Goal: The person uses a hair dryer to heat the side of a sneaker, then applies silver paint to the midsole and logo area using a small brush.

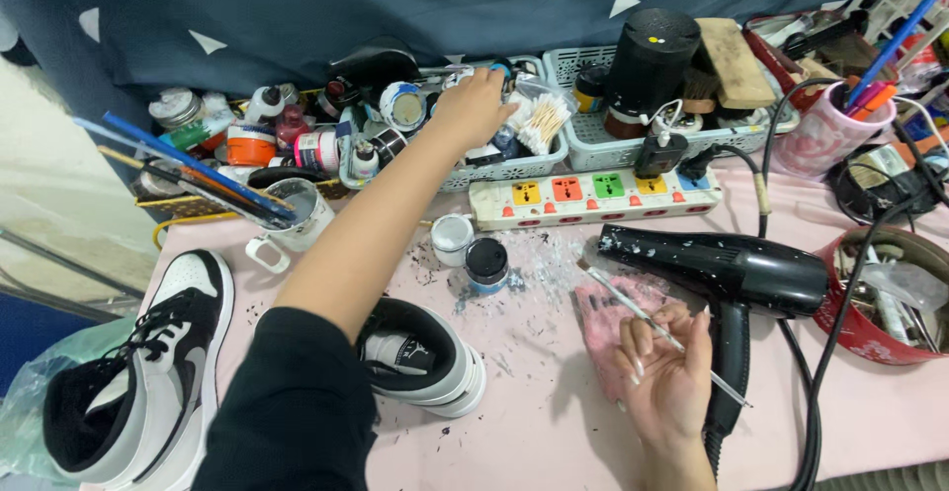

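Note:
My left hand [472, 107] reaches far across the pink table [554, 412] into a pale green basket [514, 167] crowded with small paint jars and cotton swabs; its fingers are down among the items, and what they grip is hidden. My right hand [664, 377] rests palm up near the front edge, holding a thin paintbrush [652, 325] between its fingers, the tip pointing up-left. A black-and-white sneaker [138, 377] lies at the left edge, and a second one [420, 357] sits partly under my left arm. Two small jars [470, 249] stand mid-table.
A black hair dryer [727, 271] lies beside my right hand, cord trailing off the front. A white power strip [593, 194] sits behind it. A mug of brushes [292, 216] stands at the left, a pink cup of pens [830, 130] and a red tin [880, 298] at the right.

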